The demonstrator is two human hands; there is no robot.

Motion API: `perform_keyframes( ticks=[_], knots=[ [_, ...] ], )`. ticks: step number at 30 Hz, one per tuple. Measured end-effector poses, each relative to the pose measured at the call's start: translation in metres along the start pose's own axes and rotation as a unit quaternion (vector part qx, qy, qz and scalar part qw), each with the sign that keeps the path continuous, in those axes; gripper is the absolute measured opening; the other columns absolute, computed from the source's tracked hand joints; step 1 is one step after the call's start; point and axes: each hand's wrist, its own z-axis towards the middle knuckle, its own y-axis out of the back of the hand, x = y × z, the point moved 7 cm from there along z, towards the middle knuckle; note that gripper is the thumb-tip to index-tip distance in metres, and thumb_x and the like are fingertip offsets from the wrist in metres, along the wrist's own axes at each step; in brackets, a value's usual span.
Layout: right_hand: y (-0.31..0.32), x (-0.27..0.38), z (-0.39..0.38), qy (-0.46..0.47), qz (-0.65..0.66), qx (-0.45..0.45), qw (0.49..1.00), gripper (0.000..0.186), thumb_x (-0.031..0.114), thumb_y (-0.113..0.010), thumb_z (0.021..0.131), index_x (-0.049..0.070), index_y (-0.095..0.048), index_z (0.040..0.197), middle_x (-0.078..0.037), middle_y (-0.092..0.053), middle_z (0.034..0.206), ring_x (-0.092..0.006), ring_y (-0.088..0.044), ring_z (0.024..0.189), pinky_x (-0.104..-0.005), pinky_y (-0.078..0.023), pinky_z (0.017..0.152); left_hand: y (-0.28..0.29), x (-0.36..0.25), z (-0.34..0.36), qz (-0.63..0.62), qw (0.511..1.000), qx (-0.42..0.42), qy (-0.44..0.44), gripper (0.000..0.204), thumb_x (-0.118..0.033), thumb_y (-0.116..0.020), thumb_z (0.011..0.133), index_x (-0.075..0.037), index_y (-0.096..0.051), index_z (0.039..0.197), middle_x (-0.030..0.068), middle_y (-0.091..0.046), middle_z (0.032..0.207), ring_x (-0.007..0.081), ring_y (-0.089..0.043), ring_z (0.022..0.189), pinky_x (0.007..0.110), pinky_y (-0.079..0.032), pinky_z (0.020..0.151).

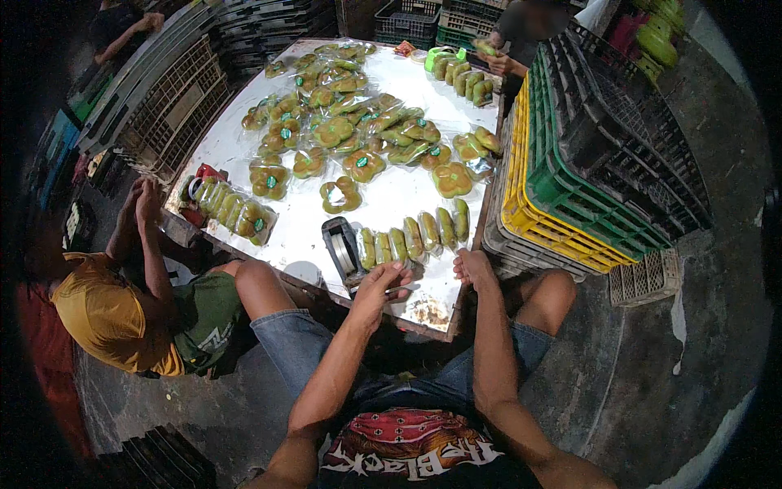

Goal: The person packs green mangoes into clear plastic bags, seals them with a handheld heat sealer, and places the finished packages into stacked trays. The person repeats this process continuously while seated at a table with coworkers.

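My left hand has curled fingers beside a black tape dispenser with a pale roll, near the table's front. My right hand is closed at the right edge, fingers bent inward. Whatever either hand holds is too small or hidden to make out. Just beyond them lies a row of long green-orange fruits in individual clear wrapping. Many clear packs of similar fruit, clustered in flower shapes, some with green labels, cover the back of the white table.
Stacked crates in black, green, yellow and grey rise close at my right, with more crates at back left. A co-worker in yellow sits left beside another fruit row. Another person's hand holds fruit at back right.
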Motion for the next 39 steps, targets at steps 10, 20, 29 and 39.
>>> perform_keyframes(
  ticks=[10,20,29,39],
  knots=[
    [-0.016,0.055,-0.057,0.211,0.128,0.167,0.955,0.031,0.032,-0.050,0.096,0.007,-0.062,0.082,-0.004,-0.060,0.068,-0.0132,-0.058,0.057,-0.0268,-0.047,0.052,0.008,-0.001,-0.005,-0.007,1.000,-0.021,-0.022,0.038,-0.036,-0.059,0.098,-0.003,-0.060,0.117,0.0087,-0.067,0.106,0.0180,-0.063,0.099,0.035,-0.048,0.086],
    [-0.001,0.090,-0.099,0.255,-0.176,0.068,0.948,0.031,0.033,-0.062,0.093,0.002,-0.064,0.090,-0.008,-0.064,0.071,-0.0172,-0.061,0.064,-0.0338,-0.049,0.061,0.042,-0.108,0.051,0.151,0.958,-0.114,-0.216,0.041,-0.033,-0.065,0.094,0.004,-0.065,0.111,0.0107,-0.070,0.102,0.0177,-0.063,0.096,0.030,-0.047,0.088],
    [-0.007,0.089,-0.121,0.259,-0.189,0.039,0.946,0.029,0.027,-0.067,0.093,0.001,-0.057,0.098,-0.005,-0.061,0.077,-0.0116,-0.058,0.064,-0.0283,-0.049,0.059,0.197,-0.111,0.228,0.521,0.763,-0.382,-0.020,0.073,-0.052,-0.082,0.065,0.008,-0.069,0.104,0.0218,-0.069,0.115,0.0347,-0.068,0.102,0.043,-0.052,0.090],
    [-0.034,0.116,-0.102,0.421,0.041,0.007,0.906,0.040,0.017,-0.070,0.092,0.003,-0.044,0.119,-0.014,-0.061,0.109,-0.0189,-0.062,0.092,-0.0341,-0.052,0.079,0.087,-0.127,0.175,0.148,0.976,-0.043,-0.156,0.047,-0.006,-0.078,0.076,0.000,-0.059,0.119,0.0092,-0.069,0.105,0.0208,-0.068,0.094,0.037,-0.055,0.085]
  ],
)
